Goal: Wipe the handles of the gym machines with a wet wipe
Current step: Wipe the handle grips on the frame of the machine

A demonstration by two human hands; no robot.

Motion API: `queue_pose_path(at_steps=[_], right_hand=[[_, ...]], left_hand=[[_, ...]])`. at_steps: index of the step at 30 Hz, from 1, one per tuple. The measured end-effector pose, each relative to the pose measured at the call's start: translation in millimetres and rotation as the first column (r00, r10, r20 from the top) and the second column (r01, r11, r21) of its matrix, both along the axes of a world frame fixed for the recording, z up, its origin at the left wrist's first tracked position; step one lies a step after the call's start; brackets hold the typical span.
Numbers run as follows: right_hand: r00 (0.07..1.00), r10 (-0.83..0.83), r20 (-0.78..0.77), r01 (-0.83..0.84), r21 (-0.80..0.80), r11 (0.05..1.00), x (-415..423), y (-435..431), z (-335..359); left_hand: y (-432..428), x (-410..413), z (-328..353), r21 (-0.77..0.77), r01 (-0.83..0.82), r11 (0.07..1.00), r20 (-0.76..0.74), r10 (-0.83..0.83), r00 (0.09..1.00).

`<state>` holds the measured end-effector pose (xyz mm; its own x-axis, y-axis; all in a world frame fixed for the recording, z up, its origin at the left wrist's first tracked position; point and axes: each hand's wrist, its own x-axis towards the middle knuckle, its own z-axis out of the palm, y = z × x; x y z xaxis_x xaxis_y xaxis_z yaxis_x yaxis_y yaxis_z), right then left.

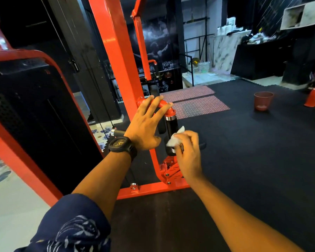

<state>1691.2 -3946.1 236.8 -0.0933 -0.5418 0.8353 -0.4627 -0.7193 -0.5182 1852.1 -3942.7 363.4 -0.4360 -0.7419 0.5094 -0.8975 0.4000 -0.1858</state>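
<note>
A black upright handle point(172, 125) hangs from a red curved arm point(164, 103) of the red gym machine. My left hand point(145, 124) rests on that curved arm with its fingers spread and straight. My right hand point(186, 150) pinches a crumpled white wet wipe point(175, 139) and presses it against the lower part of the black handle. A black watch point(121, 144) sits on my left wrist.
The machine's red frame point(120, 51) rises on the left, with a black weight-stack cover point(35, 110) behind it. A red bucket point(263, 100) stands on the black rubber floor point(253, 151) at the right. Patterned mats point(195, 102) lie beyond the handle.
</note>
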Motion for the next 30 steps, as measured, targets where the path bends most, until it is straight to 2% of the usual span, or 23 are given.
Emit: queue_pose_path(at_steps=[2,4,8,14,19,23,24,26,30], right_hand=[[0.970,0.006,0.242,-0.029,0.089,0.996,7,2,-1],[0.937,-0.006,0.348,-0.051,0.153,0.987,12,4,-5],[0.915,0.054,0.400,-0.137,0.183,0.974,10,-8,20],[0.927,0.112,0.358,-0.239,0.333,0.912,2,-13,16],[0.892,0.188,0.410,-0.330,0.311,0.891,-2,-30,51],[0.865,0.262,0.428,-0.464,0.481,0.744,-4,-43,22],[0.842,0.296,0.451,-0.509,0.481,0.713,-5,-45,24],[0.814,0.332,0.477,-0.544,0.427,0.722,-7,-47,42],[0.819,0.336,0.465,-0.536,0.413,0.736,-5,-46,42]], left_hand=[[0,-1,-1,-0.005,0.001,1.000,-0.006,-0.001,1.000],[-1,-1,-2,-0.010,-0.003,1.000,-0.006,0.003,1.000],[-1,-1,-3,-0.018,-0.018,1.000,-0.010,0.018,1.000],[-3,-2,-5,-0.035,-0.033,0.999,-0.004,0.032,0.999],[-6,-3,-7,-0.059,-0.010,0.998,-0.031,0.009,0.999],[-5,-4,-7,-0.058,-0.013,0.998,-0.030,0.011,0.999],[-5,-3,-7,-0.063,-0.012,0.998,-0.026,0.010,1.000],[-5,-3,-8,-0.075,-0.002,0.997,-0.029,-0.001,1.000],[-4,-4,-7,-0.069,-0.007,0.998,-0.044,0.004,0.999]])
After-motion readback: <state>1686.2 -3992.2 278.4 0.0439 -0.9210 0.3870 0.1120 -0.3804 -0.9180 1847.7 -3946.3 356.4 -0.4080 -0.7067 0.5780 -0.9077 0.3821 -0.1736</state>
